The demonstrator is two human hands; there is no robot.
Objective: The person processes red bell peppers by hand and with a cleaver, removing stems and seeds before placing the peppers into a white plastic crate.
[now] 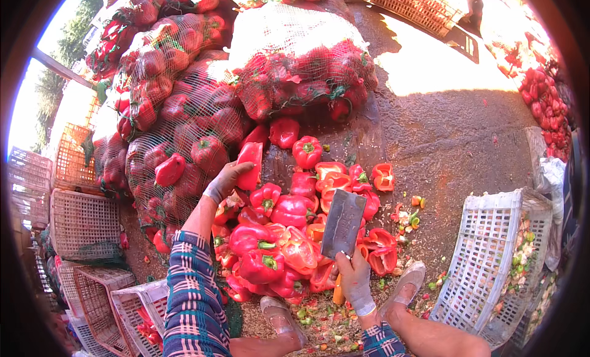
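My left hand [229, 179], in a thin soiled glove, grips a red bell pepper [250, 165] at the left of the pile, beside the mesh sacks. My right hand [354, 278], also gloved, is closed around the orange handle [339, 290] of a cleaver. Its broad dark blade [343, 223] points up and lies over the right side of the pepper pile. Whole red bell peppers with green stems [262, 264] and cut halves showing pale orange insides [298, 248] are heaped between my hands.
Mesh sacks full of red peppers [184, 112] stand at the upper left and top. A white plastic crate [479, 255] with scraps is at the right. More crates [85, 223] line the left. Seeds and trimmings litter the floor around my shoes [410, 281].
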